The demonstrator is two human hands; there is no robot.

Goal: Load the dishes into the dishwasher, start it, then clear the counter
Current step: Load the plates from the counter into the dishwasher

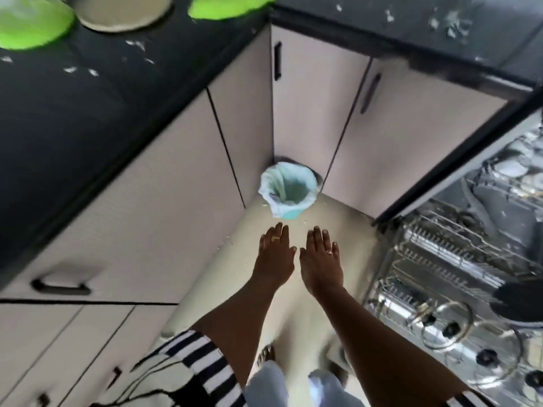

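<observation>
Both hands, left hand (274, 254) and right hand (320, 257), flat, empty, above floor near lined bin (289, 189); dishwasher rack (446, 259) open at right.

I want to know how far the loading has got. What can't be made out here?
Head view, all motion-blurred.
Plates on the counter: cut off by the top edge; clean or dirty, cannot tell.
Dishwasher: cut off by the right edge; blur and glare hide what it holds beyond the glass lids.
Bin: too small and blurred to tell what is inside.
</observation>
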